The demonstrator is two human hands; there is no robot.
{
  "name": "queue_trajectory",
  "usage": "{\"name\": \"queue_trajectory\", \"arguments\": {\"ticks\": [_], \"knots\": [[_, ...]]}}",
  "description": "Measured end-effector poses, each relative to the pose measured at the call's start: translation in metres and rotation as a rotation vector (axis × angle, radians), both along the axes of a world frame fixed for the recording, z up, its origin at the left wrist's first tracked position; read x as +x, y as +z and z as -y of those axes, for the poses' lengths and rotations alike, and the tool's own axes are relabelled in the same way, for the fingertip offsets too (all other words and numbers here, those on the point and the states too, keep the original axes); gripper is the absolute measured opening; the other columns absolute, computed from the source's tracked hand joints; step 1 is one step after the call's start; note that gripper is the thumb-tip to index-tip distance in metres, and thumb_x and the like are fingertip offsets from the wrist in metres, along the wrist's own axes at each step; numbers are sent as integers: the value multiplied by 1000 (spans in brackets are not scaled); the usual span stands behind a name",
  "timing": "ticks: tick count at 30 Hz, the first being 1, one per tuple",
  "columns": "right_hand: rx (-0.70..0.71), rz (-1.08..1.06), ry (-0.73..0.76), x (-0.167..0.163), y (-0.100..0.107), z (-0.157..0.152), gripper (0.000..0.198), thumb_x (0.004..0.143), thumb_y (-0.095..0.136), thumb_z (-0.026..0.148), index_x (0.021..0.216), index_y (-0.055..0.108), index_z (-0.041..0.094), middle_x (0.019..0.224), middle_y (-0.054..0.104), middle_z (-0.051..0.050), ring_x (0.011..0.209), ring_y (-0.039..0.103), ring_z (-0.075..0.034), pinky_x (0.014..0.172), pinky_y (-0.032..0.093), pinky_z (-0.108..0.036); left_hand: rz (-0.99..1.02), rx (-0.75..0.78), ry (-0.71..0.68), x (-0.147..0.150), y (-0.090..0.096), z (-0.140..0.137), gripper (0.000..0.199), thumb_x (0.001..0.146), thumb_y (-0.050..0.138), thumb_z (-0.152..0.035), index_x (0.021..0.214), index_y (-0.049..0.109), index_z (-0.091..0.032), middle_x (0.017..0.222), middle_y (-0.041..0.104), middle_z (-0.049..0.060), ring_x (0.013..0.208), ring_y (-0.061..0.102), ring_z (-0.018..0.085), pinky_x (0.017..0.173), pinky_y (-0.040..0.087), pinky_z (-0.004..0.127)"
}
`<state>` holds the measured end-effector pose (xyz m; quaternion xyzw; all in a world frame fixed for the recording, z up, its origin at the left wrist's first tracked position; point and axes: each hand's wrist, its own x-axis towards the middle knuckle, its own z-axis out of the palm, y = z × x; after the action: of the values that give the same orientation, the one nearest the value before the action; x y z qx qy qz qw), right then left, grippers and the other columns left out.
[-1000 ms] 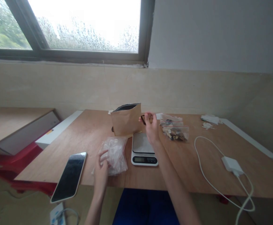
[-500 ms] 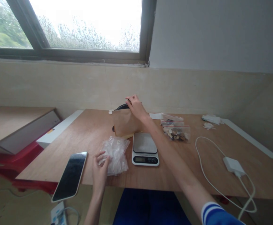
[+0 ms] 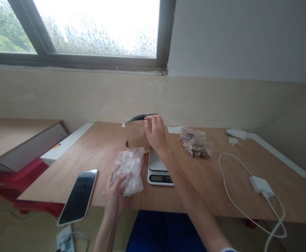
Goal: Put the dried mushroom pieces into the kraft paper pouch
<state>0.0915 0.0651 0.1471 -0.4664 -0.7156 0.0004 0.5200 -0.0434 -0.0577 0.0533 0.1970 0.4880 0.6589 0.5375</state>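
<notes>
My left hand [image 3: 114, 189] is wrapped round a stack of clear plastic zip bags [image 3: 133, 168], its thumb lying across the front. A small white label shows near the top of the stack. My right hand [image 3: 156, 134] hangs above the back of a white digital kitchen scale [image 3: 156, 162], in front of a brown paper bag [image 3: 137, 133]. The right fingers are loosely bent, thumb apart, and nothing shows between them. My right forearm covers the scale's right side. Behind the paper bag a dark curved object [image 3: 139, 117] is partly hidden.
A phone [image 3: 79, 196] overhangs the table's front left edge. Filled zip bags [image 3: 198, 148] lie right of the scale. Farther right are a white power adapter [image 3: 262, 185] with a looping cable and some crumpled white plastic [image 3: 237, 134]. A wall stands behind the table.
My left hand has taken hold of the plastic bags and raised them slightly. My right hand has come away from the paper bag's top, moving down and nearer to me.
</notes>
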Motion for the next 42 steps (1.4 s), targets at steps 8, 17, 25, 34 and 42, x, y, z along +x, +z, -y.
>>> {"name": "queue_trajectory", "arguments": {"ticks": [8, 17, 25, 34, 42], "knots": [[-784, -657, 350, -6, -83, 68, 38, 76, 53, 54, 85, 52, 17, 67, 59, 0, 57, 55, -13, 54, 43, -23, -97, 47, -178, 7, 2, 2, 49, 62, 66, -39, 103, 43, -26, 78, 59, -4, 65, 65, 18, 46, 47, 22], [-763, -791, 359, 11, -82, 83, 42, 76, 49, 61, 83, 51, 20, 45, 44, 9, 31, 40, -7, 29, 26, -16, -369, 105, -90, 10, -3, -4, 42, 67, 61, -56, 86, 46, -22, 48, 37, -10, 36, 32, 4, 33, 25, 13], [-1117, -816, 787, 3, -103, 112, 42, 75, 62, 43, 102, 41, 19, 51, 53, 11, 31, 48, -7, 32, 40, -16, -507, 39, 25, -2, -3, -8, 46, 65, 57, -61, 84, 44, -21, 47, 38, -10, 35, 32, 6, 33, 24, 16], [-927, -864, 382, 36, -111, 110, 39, 77, 55, 48, 102, 49, 19, 59, 53, 7, 40, 46, -6, 25, 28, -10, -1388, -163, 110, -39, -30, -27, 38, 70, 46, -40, 94, 51, -11, 91, 55, 17, 96, 53, 35, 85, 40, 52], [-742, -934, 166, 90, -106, 112, 38, 72, 60, 52, 85, 60, 17, 58, 51, 4, 43, 44, -7, 28, 29, -12, -1372, 231, -88, -64, -7, -147, 34, 70, 45, -21, 101, 57, -16, 115, 51, 15, 117, 43, 31, 100, 31, 48]]}}
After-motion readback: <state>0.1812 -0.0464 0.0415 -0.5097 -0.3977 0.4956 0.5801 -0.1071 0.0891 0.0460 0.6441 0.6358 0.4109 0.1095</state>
